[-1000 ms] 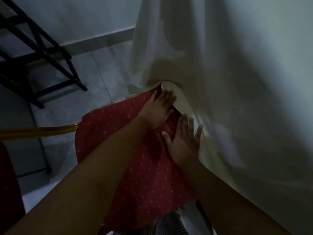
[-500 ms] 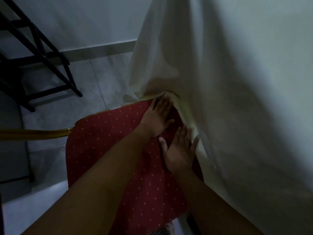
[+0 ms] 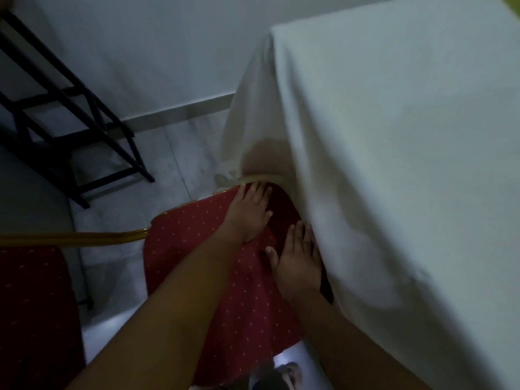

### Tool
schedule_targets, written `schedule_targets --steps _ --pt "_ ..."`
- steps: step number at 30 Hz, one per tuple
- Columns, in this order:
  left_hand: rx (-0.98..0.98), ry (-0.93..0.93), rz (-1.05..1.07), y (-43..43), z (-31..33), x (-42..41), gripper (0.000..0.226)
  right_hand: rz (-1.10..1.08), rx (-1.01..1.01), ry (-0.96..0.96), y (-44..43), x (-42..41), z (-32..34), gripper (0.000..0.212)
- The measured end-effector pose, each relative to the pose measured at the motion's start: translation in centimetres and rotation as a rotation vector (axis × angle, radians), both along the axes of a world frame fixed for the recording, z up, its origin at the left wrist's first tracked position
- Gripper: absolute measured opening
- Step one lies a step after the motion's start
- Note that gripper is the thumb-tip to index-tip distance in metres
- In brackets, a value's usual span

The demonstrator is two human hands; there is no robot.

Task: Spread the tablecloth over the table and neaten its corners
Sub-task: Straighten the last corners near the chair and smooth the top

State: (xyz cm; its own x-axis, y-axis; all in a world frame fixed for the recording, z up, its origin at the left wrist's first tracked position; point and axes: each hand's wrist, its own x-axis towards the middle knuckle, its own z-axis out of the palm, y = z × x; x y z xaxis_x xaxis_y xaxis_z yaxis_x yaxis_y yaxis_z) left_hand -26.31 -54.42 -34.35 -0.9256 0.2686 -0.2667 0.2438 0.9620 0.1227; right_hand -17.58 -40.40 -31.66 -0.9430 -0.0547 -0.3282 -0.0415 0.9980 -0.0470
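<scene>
A white tablecloth (image 3: 394,136) covers the table on the right and hangs down its near side over the front of a red dotted chair seat (image 3: 197,235). My left hand (image 3: 250,209) lies flat on the seat, its straight fingers reaching the cloth's hem at the seat's far corner. My right hand (image 3: 298,260) rests flat on the seat nearer to me, its fingers laid along the hanging edge of the cloth. Neither hand grips anything. The table's far-left corner (image 3: 271,32) shows at the top, with the cloth draped in a fold below it.
The chair has a gold metal frame (image 3: 84,237). A second red seat (image 3: 33,305) sits at the lower left. A black metal folding stand (image 3: 70,122) stands on the grey tiled floor at the left, by the white wall.
The view has pulled back and up, so the tabletop and its corner now show. Both hands stay flat on the seat at the cloth's edge, the cloth hanging slightly further over it.
</scene>
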Motion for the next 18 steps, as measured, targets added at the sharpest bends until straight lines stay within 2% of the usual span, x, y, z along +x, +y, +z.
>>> schedule_targets --steps 7,13,18 --pt "-0.028 -0.025 0.006 -2.3 10.0 4.4 0.062 0.035 -0.024 0.060 -0.9 3.1 9.4 0.073" --pt "-0.020 -0.019 0.037 -3.1 17.3 6.5 0.061 0.075 0.005 0.106 -2.2 5.2 15.9 0.072" --pt "0.023 0.066 0.037 -2.4 21.1 6.9 0.060 0.071 0.004 0.176 -1.7 6.1 19.5 0.072"
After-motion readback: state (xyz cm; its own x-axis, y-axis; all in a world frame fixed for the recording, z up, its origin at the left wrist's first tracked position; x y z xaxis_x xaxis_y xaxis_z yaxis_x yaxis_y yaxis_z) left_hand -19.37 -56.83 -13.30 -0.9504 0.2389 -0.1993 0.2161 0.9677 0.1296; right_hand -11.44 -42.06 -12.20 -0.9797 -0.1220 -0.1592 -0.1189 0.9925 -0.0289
